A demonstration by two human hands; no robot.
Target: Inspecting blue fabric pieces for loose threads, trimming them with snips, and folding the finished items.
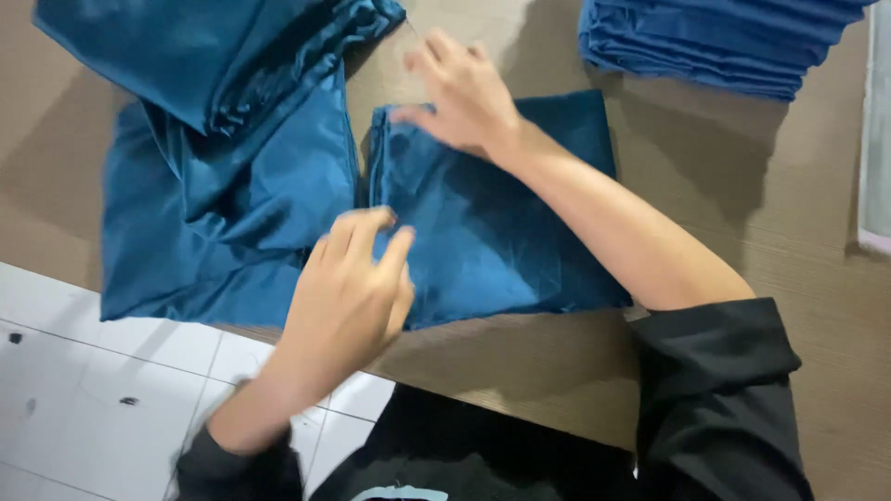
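Observation:
A folded dark blue cloth (492, 232) lies flat on the brown table (742, 186) in front of me. My right hand (464, 93) rests palm down on its far left corner, fingers spread. My left hand (348, 297) hovers over the cloth's near left edge with fingers curled and apart, holding nothing. Both forearms wear black sleeves pushed up.
A loose heap of the same blue cloth (223, 139) lies to the left, hanging over the table's edge. A neat stack of folded blue cloths (715, 42) sits at the far right. White tiled floor (83, 371) shows below the table's near edge. A pale object (877, 139) lies at the right border.

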